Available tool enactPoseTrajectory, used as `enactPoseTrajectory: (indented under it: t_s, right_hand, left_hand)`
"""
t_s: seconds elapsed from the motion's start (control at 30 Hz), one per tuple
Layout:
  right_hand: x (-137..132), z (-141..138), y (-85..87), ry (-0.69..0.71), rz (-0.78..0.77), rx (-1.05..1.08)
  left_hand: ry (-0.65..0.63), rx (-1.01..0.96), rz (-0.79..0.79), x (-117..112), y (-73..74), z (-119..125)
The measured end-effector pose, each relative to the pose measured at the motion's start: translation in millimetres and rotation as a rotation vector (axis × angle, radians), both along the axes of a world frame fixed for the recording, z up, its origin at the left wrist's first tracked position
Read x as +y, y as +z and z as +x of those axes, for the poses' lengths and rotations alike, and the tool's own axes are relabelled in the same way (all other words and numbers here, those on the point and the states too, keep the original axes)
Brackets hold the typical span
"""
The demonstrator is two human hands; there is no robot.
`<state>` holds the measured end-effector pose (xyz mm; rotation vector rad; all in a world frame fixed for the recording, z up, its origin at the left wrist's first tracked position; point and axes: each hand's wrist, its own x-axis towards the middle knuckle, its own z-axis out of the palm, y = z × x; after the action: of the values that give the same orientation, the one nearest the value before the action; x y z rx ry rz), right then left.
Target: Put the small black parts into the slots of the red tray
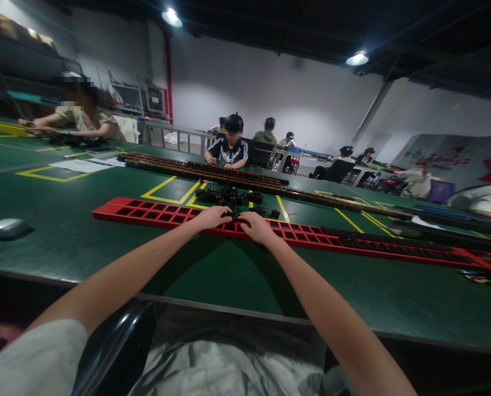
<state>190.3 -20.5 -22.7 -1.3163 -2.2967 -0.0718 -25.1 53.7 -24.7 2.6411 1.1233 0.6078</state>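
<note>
A long red slotted tray lies across the green table in front of me. Its right part is filled with small black parts; the left slots are bare. My left hand and my right hand rest on the tray side by side, fingers curled and pinched around a small black part between them. Just beyond the hands lies a loose heap of black parts.
More long dark trays lie further back on the table. A grey object sits at the left and white papers at the far left. Several people sit working at the far side and at other tables. A black chair arm is near my lap.
</note>
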Motion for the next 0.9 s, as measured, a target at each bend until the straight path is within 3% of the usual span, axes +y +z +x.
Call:
enactPoseTrajectory:
  t_s: [0.63,0.9]
  right_hand:
    - [-1.3,-0.8,1.5,-0.013,-0.014,0.003]
    - [-0.7,-1.1,1.2,-0.007,-0.016,0.005]
  left_hand:
    - [-0.005,0.013,0.039,1.2,-4.8,1.3]
    - [0.004,0.057,0.040,-5.2,0.1,2.1]
